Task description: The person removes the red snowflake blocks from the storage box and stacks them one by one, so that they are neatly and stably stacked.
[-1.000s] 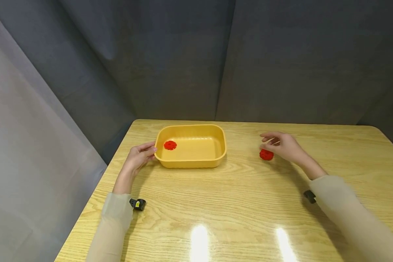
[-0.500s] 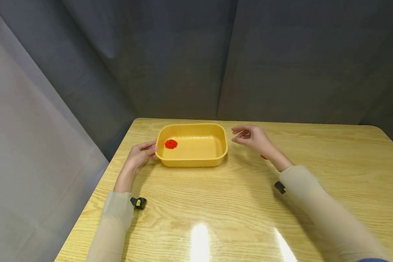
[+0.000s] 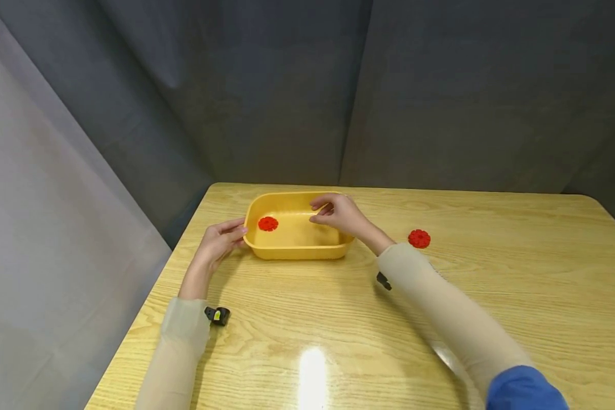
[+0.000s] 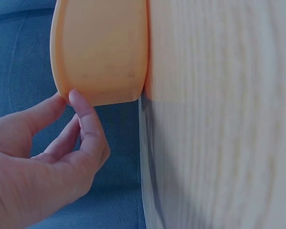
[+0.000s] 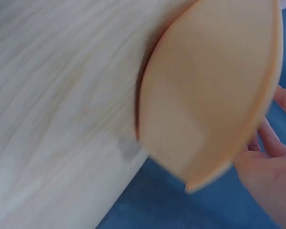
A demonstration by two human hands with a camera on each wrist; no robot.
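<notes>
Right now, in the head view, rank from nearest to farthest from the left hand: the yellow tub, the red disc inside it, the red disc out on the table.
1. yellow tub: its left end touches the left hand.
2. red disc in the tub: left part of the tub.
3. red disc on the table: right of the tub.

Yellow tray (image 3: 299,250) sitting upright on counter (image 3: 338,319); one red disc (image 3: 268,224) lying flat inside at left end, second red disc (image 3: 419,238) lying right of tray.
</notes>
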